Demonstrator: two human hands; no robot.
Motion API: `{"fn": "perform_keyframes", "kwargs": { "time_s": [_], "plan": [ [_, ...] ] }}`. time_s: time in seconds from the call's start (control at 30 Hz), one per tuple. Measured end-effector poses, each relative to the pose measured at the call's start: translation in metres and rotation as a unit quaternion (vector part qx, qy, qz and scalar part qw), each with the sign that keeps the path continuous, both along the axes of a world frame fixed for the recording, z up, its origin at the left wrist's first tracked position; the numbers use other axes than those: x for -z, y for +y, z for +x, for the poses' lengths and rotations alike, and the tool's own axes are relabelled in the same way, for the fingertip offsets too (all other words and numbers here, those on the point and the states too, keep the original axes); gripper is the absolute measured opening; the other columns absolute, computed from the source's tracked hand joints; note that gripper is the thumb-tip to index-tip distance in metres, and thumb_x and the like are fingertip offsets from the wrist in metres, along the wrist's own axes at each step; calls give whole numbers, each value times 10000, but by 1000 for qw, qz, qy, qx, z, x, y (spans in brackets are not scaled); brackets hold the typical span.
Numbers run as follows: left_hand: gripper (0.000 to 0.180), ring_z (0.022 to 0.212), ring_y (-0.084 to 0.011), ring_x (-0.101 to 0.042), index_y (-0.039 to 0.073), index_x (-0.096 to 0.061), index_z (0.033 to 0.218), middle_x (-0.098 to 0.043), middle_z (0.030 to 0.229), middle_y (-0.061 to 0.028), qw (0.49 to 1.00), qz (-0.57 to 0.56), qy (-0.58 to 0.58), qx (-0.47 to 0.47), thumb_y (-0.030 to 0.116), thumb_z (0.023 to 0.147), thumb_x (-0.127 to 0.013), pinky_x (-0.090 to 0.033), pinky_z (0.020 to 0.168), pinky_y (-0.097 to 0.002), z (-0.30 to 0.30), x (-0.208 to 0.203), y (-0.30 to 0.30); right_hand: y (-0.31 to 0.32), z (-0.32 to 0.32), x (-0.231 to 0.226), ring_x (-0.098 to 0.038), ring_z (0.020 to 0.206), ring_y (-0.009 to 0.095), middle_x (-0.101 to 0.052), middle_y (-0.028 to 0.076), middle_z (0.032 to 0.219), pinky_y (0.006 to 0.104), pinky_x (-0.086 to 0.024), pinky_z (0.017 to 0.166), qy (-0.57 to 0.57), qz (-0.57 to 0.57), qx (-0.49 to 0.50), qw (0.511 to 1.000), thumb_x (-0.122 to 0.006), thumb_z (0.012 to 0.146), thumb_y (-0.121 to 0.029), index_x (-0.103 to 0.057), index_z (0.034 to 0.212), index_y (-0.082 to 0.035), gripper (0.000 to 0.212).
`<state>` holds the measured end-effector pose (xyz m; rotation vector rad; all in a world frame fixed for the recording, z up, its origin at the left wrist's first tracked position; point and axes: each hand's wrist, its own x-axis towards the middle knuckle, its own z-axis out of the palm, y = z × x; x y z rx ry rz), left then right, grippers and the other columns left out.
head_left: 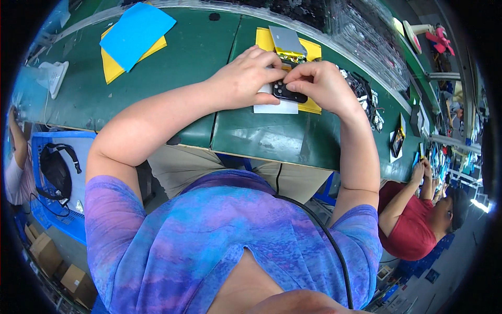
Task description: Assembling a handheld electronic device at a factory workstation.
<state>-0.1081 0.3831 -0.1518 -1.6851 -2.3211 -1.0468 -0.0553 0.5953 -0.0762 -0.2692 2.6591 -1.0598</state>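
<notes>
A black handheld device (291, 94) with small round, light-coloured buttons or holes lies on a white sheet (286, 108) over a yellow sheet (312, 106). My left hand (247, 77) is at its left side, fingers bent against its upper edge and thumb stretched along the near left. From the right, my right hand (327, 86) reaches over the device with thumb and forefinger pinched just above its face. Whatever sits between those fingertips is too small to make out. Beyond my hands, a grey flat panel (286, 40) rests on the yellow sheet, with shiny gold-coloured film at its near edge.
The green worktable (172, 118) has a blue sheet (138, 34) on a yellow one at far left. Dark small parts (361, 86) are heaped right of my hands. A co-worker in a red shirt (408, 225) sits at right. A blue crate (44, 183) holds a black bag at left.
</notes>
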Motion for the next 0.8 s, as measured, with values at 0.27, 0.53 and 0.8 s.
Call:
{"fn": "perform_keyframes", "kwargs": {
  "time_s": [0.27,0.53,0.8],
  "plan": [
    [564,1172,-344,-494,40,-554,1206,-539,1200,-122,999,-23,-31,-14,269,756,-807,-388,1061,-462,4,-5,2,-4,5,22,-691,780,273,-713,103,850,378,-541,743,151,61,-16,986,-741,784,-153,-767,863,-87,107],
    [640,1205,-356,-504,44,-507,1246,-546,1208,-146,997,-24,-64,-22,209,722,-837,-348,1125,-458,5,-7,1,-5,8,33,-642,804,268,-624,69,813,398,-503,754,242,132,-54,960,-745,782,-165,-733,823,-93,85],
    [536,1181,-353,-500,56,-557,1175,-537,1190,-118,998,-23,-51,10,191,732,-828,-416,1034,-458,1,-11,-1,6,36,29,-605,864,226,-625,27,889,368,-463,790,362,171,-133,906,-753,779,-162,-726,915,-109,148]
  ]
}}
